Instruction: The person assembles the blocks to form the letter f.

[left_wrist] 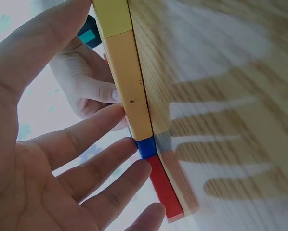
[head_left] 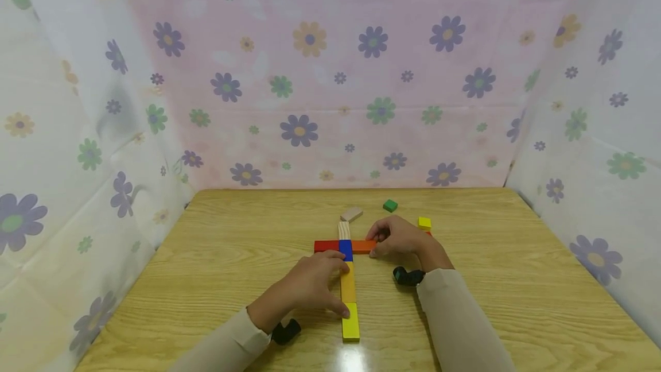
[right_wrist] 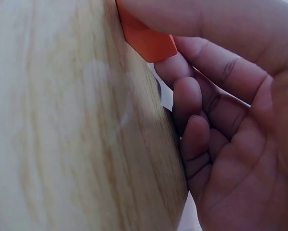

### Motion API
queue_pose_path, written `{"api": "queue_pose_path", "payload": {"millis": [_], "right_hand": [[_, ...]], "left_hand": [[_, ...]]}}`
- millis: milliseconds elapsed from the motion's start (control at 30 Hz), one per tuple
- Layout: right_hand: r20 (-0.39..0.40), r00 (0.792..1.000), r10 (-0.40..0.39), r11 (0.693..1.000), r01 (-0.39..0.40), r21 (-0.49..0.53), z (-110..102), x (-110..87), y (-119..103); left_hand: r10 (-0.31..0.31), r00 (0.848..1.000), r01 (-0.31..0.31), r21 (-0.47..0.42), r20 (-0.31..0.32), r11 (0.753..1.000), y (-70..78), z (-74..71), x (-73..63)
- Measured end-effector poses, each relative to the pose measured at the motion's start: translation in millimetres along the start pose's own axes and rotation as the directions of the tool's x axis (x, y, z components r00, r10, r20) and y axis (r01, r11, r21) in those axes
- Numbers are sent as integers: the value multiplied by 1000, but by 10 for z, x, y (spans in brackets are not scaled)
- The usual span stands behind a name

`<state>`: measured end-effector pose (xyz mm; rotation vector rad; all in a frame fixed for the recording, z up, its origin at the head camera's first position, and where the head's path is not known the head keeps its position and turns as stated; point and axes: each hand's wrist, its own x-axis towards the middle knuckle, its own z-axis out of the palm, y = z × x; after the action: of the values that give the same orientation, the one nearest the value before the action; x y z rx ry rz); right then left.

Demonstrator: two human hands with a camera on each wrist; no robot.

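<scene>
Wooden blocks lie flat in a cross on the table. Its upright runs from a yellow block (head_left: 351, 329) through a light-orange block (head_left: 348, 286) and a blue block (head_left: 346, 250) to a plain wood block (head_left: 344, 230). A red block (head_left: 325, 244) meets the blue one on the left, an orange block (head_left: 363, 247) on the right. My right hand (head_left: 405, 238) pinches the orange block's outer end between thumb and fingers. With fingers spread, my left hand (head_left: 312, 285) touches the upright, thumb by the yellow block and fingertips near the blue one.
Behind the cross lie a loose plain wood block (head_left: 352, 214) and a green block (head_left: 390, 205). Beyond my right hand sits a small yellow block (head_left: 424, 223), with a bit of red partly hidden beside it. Flowered cloth (head_left: 341, 159) hangs around the table.
</scene>
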<state>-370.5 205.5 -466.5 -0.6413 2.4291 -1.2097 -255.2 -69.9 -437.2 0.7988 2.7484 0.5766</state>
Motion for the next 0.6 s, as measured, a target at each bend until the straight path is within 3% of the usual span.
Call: {"api": "queue_pose_path", "payload": {"millis": [600], "right_hand": [[-10, 1000, 2, 1000, -2, -10, 2, 8, 16]], "left_hand": [[-11, 1000, 11, -2, 5, 1000, 40, -20, -13]]}}
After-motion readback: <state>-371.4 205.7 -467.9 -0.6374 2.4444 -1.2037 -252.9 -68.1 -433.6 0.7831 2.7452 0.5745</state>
